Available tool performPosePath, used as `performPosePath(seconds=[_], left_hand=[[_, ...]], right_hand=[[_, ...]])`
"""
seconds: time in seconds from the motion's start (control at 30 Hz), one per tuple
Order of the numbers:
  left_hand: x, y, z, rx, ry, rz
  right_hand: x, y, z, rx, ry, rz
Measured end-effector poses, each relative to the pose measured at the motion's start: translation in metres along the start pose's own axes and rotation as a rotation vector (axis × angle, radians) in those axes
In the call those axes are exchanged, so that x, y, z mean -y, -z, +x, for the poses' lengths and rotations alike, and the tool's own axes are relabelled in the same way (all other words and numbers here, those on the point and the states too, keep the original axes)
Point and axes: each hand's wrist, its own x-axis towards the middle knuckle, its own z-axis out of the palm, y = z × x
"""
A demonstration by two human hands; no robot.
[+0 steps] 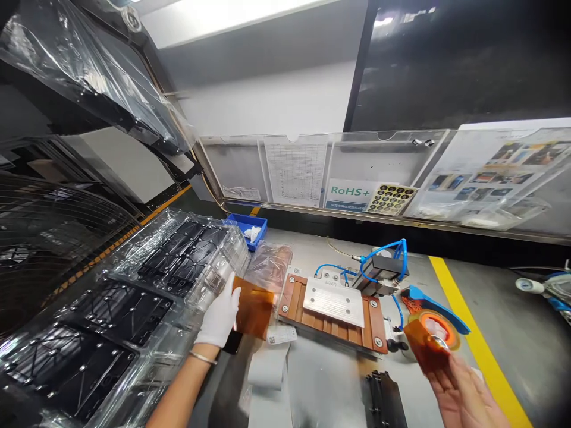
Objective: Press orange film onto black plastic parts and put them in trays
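Head view:

1. An amber polyimide sheet (254, 308) is pinched by the gloved left hand (218, 312), which is closed on its edge beside a clear plastic tray (218, 279) of black frames (116, 312). Creasing could be caused if the sheet is pressed against the tray's rim.
2. The ungloved right hand (464, 392) is held half open beneath a roll of amber tape (432, 333); how firmly the roll is gripped cannot be told. The loose end of tape (422, 348) could stick to the fingers (455, 380), or the roll could be dropped if grip is lost.
3. A copper-and-aluminium fixture plate (332, 312) lies between the hands, with blue pneumatic tubing (383, 255) behind it. That tubing could be snagged by a careless reach across.
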Motion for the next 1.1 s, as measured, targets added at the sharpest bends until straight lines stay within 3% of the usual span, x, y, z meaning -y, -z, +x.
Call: performPosePath(seconds=[0.17, 0.23, 0.3, 0.37, 0.43, 0.53, 0.6, 0.73, 0.87, 1.0, 1.1], left_hand=[[-0.011, -0.023, 0.042, 0.005, -0.139, 0.077], [-0.021, -0.023, 0.041, 0.040, -0.193, 0.063], [-0.039, -0.022, 0.027, 0.110, -0.223, 0.028], [-0.060, -0.022, 0.003, 0.241, -0.270, -0.033], [-0.079, -0.025, -0.026, 0.464, -0.352, -0.142], [-0.099, -0.035, -0.064, 0.848, -0.414, -0.351], [-0.106, -0.042, -0.077, 0.970, -0.362, -0.416], [-0.114, -0.044, -0.080, 0.965, -0.289, -0.393], [-0.115, -0.035, -0.065, 0.832, -0.241, -0.421], [-0.110, -0.033, -0.044, 0.732, -0.071, -0.628], [-0.111, -0.038, -0.030, 0.726, -0.016, -0.683]], right_hand=[[-0.015, 0.002, 0.000, 0.046, -0.116, -0.224], [-0.019, -0.002, -0.003, 0.151, -0.088, -0.369], [-0.024, -0.009, -0.009, 0.334, -0.077, -0.495], [-0.029, -0.019, -0.017, 0.545, -0.138, -0.565], [-0.036, -0.031, -0.024, 0.726, -0.217, -0.615], [-0.046, -0.045, -0.030, 0.839, -0.237, -0.686], [-0.050, -0.052, -0.032, 0.851, -0.214, -0.726], [-0.048, -0.052, -0.030, 0.902, -0.189, -0.778], [-0.039, -0.032, -0.014, 0.946, -0.242, -0.793], [-0.032, -0.012, 0.005, 0.703, -0.212, -0.669], [-0.031, -0.012, 0.015, 0.495, -0.203, -0.565]])
